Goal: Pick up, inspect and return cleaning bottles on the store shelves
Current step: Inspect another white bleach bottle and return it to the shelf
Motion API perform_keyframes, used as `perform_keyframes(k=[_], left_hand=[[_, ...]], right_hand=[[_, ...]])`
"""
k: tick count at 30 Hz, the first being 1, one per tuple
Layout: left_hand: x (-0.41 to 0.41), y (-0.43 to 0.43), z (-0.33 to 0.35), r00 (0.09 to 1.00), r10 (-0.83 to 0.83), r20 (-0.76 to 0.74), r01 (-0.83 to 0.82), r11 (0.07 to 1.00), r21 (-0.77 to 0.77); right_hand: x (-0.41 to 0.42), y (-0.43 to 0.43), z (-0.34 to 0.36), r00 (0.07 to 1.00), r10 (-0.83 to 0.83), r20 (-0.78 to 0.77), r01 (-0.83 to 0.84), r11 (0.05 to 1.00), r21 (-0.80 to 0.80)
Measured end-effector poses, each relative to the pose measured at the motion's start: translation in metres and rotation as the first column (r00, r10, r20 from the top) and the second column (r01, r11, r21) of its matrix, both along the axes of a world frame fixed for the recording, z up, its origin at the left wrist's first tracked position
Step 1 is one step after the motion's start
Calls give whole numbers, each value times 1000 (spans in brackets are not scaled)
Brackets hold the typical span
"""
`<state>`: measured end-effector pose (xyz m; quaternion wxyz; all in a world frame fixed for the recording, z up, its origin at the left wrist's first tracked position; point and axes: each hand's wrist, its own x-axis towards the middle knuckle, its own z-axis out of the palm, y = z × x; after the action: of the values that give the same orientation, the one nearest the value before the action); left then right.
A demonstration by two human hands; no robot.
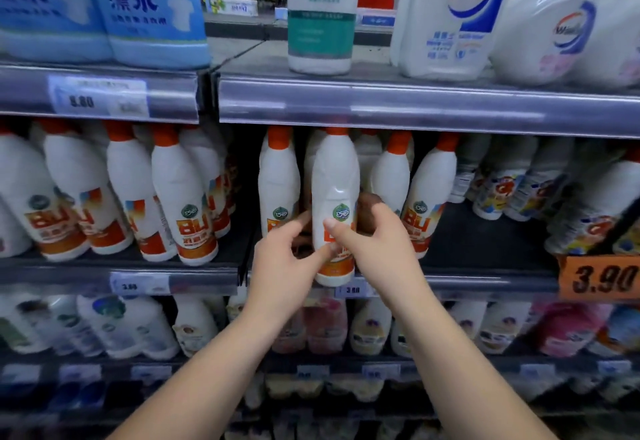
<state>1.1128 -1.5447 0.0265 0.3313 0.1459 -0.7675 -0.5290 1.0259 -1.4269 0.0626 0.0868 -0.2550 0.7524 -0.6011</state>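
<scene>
In the centre of the frame a white bottle (335, 176) with an orange cap stands upright between both hands. The left hand (280, 263) curls around its lower left side, fingers bent on the label area. The right hand (384, 252) grips from the right – the thumb lies across the front label, the other fingers go behind the bottle. So the grip is low, and the neck and cap rise free above it. The bottle's base shows in front of the shelf rail (485, 282). Similar bottles (180, 197) fill the row at centre left. A price sign (602, 278) – orange, reading 3.90 – is at the right edge.
</scene>
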Motion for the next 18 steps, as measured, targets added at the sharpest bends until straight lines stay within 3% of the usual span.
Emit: perform_keyframes(k=[9, 18], left_hand=[[-26, 3, -16, 980, 196, 24, -192, 975, -110], [-45, 1, -22, 986, 168, 12, -167, 985, -51]], right_hand=[[-7, -13, -22, 975, -163, -151, 177, 981, 82], [-8, -22, -27, 975, -169, -144, 197, 958, 209]])
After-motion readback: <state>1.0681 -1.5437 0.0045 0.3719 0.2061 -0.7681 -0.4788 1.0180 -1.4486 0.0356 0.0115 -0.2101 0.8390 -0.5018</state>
